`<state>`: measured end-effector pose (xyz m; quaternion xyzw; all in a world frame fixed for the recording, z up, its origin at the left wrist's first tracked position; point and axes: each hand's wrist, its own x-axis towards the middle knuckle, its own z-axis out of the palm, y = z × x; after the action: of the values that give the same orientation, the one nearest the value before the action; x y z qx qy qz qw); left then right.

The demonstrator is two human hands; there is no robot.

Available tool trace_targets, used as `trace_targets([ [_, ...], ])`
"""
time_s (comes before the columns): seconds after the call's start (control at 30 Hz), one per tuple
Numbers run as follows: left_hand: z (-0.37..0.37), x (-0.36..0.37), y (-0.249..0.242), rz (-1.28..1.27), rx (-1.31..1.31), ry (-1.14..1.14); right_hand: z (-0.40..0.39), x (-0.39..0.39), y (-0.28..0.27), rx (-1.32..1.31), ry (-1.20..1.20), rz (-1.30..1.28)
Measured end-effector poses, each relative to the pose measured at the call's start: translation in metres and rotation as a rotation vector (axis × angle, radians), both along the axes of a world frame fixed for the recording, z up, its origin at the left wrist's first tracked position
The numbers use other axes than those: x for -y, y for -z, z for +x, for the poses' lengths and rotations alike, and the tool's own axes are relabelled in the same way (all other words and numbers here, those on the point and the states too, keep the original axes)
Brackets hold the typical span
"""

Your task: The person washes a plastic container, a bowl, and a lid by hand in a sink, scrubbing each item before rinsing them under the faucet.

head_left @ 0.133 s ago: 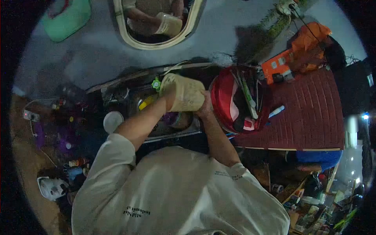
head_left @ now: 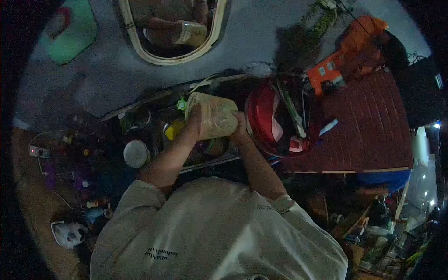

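Observation:
A translucent, cream-coloured plastic tub (head_left: 217, 116) is tilted on its side over a cluttered dark tray, its mouth facing left. My right hand (head_left: 239, 126) grips the base end of the tub from the right. My left hand (head_left: 195, 119) reaches into the tub's mouth, and its fingers are hidden inside, so what they hold does not show. Below the tub a yellow item (head_left: 174, 129) lies in the tray (head_left: 205, 164). A white round container (head_left: 136, 153) stands to the left of my left forearm.
Right of the tub is a red round case (head_left: 259, 116) with several items in it. Beyond it lies a dark red ridged surface (head_left: 364, 126) with an orange box (head_left: 323, 75) at its back. A framed mirror (head_left: 177, 59) is ahead. A power strip (head_left: 39, 151) sits far left.
The picture has become darker and the view has tilted slightly. The tub sits a little lower and further left in view, still between both hands.

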<state>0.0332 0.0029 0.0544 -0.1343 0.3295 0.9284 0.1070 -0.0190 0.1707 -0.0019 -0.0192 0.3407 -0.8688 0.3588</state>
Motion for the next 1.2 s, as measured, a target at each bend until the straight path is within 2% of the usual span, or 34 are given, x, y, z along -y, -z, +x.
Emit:
trace_targets([
  [0.03,0.010,-0.009,-0.013,0.066,-0.036,-0.088,0.003,-0.007,-0.009,-0.032,-0.031,-0.006],
  [0.1,0.012,-0.011,-0.027,-0.041,-0.121,-0.060,0.005,-0.017,-0.024,-0.036,0.027,0.018],
  [0.17,0.012,-0.004,-0.034,-0.335,-0.211,0.044,0.001,-0.024,-0.022,-0.042,0.080,0.028],
  [0.2,0.016,0.005,-0.033,-0.337,-0.211,0.058,-0.003,-0.029,-0.016,-0.020,0.070,-0.038],
  [0.23,0.019,0.012,-0.032,-0.771,-0.426,0.317,-0.005,-0.034,-0.009,0.002,0.058,-0.104],
  [0.27,0.022,0.019,-0.032,-1.187,-0.710,0.487,-0.001,-0.036,-0.020,-0.071,0.039,0.000],
  [0.3,0.021,0.022,-0.031,-1.496,-0.863,0.557,0.002,-0.034,-0.021,-0.066,0.039,-0.002],
  [0.4,0.003,0.014,-0.019,-1.930,-0.745,0.529,0.008,-0.015,-0.023,-0.032,-0.001,-0.001],
  [0.47,-0.010,0.011,-0.019,-1.862,-0.684,0.464,0.003,-0.007,-0.034,-0.024,-0.026,0.005],
  [0.53,-0.018,0.003,-0.023,-1.640,-0.598,0.413,0.000,-0.008,-0.048,-0.027,0.015,0.016],
  [0.6,-0.022,-0.008,-0.031,-1.193,-0.414,0.360,-0.006,-0.009,-0.046,-0.026,0.054,0.022],
  [0.67,-0.022,-0.011,-0.043,-0.467,-0.116,0.263,-0.010,-0.009,-0.037,-0.072,0.132,0.121],
  [0.7,-0.020,-0.010,-0.052,-0.193,-0.001,0.182,-0.008,-0.008,-0.035,-0.071,0.129,0.120],
  [0.73,-0.016,-0.010,-0.059,-0.069,0.037,0.113,-0.006,-0.009,-0.034,-0.101,0.151,0.106],
  [0.8,-0.012,-0.012,-0.067,0.019,0.039,0.003,-0.006,-0.011,-0.038,-0.134,0.201,0.086],
  [0.9,-0.006,-0.004,-0.040,-0.156,-0.036,-0.034,-0.004,-0.021,-0.031,-0.093,0.210,0.227],
  [0.93,0.000,0.004,-0.028,-0.154,-0.040,-0.025,-0.009,-0.027,-0.019,-0.099,0.148,0.052],
  [0.97,0.007,0.016,-0.015,-0.415,-0.179,0.242,-0.015,-0.031,-0.010,-0.108,0.080,-0.122],
  [1.0,0.012,0.020,-0.015,-0.677,-0.315,0.506,-0.017,-0.036,-0.008,-0.109,0.082,-0.122],
  [1.03,0.011,0.021,-0.014,-0.677,-0.310,0.503,-0.017,-0.041,-0.005,-0.089,0.006,-0.103],
  [1.1,0.010,0.015,-0.034,-1.474,-0.596,0.557,-0.003,-0.031,-0.013,-0.056,-0.091,-0.083],
  [1.17,-0.011,0.029,-0.009,-1.876,-0.709,0.548,0.018,-0.013,-0.047,0.223,0.054,0.013],
  [1.2,-0.018,0.025,-0.003,-1.974,-0.717,0.493,0.021,-0.007,-0.066,0.220,0.031,0.022],
])
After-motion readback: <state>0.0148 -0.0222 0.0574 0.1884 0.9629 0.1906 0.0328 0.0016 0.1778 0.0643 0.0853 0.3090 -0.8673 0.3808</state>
